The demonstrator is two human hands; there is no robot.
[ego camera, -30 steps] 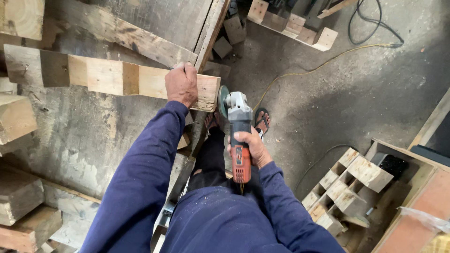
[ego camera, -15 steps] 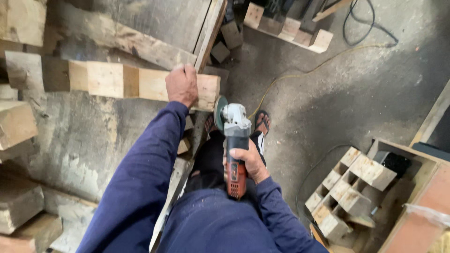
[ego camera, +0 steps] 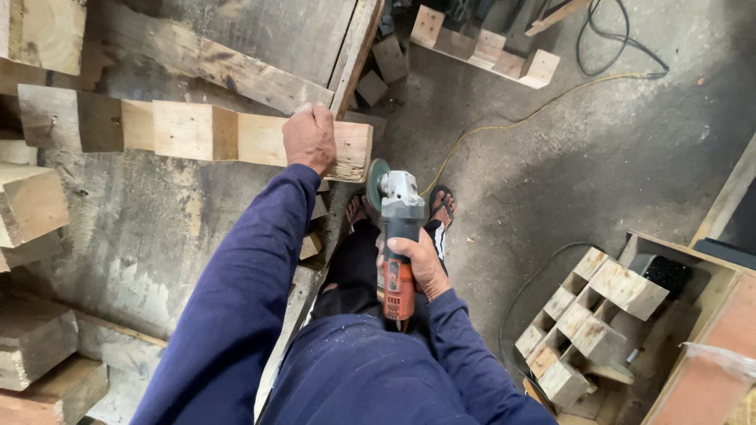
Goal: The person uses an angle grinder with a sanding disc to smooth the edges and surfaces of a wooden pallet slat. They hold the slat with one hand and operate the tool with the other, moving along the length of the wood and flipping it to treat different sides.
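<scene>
At a rough wooden counter (ego camera: 157,228), we press our left hand (ego camera: 309,138) flat over the near end of a pale wooden beam (ego camera: 197,132), fingers curled down on its top face, the beam lying along the counter's right edge with its cut end just past the hand. Our right hand (ego camera: 416,264) is closed tight around the orange body of an angle grinder (ego camera: 396,236), its green-edged disc (ego camera: 376,185) standing on edge just beside the beam's end, near but apart from the wood as far as we can tell. To work this well, in our judgement, we should keep the beam pinned hard, the left fingers well back from the disc, and the disc square to the end face. Below the tool our sandalled feet (ego camera: 441,206) stand on the concrete floor (ego camera: 598,157), close under the disc. A yellow cord (ego camera: 504,130) and a black cable (ego camera: 598,39) trail across the floor, and stacks of wooden blocks (ego camera: 587,323) sit at lower right, more blocks (ego camera: 480,51) at top; loose offcuts (ego camera: 31,205) crowd the counter's left edge.
</scene>
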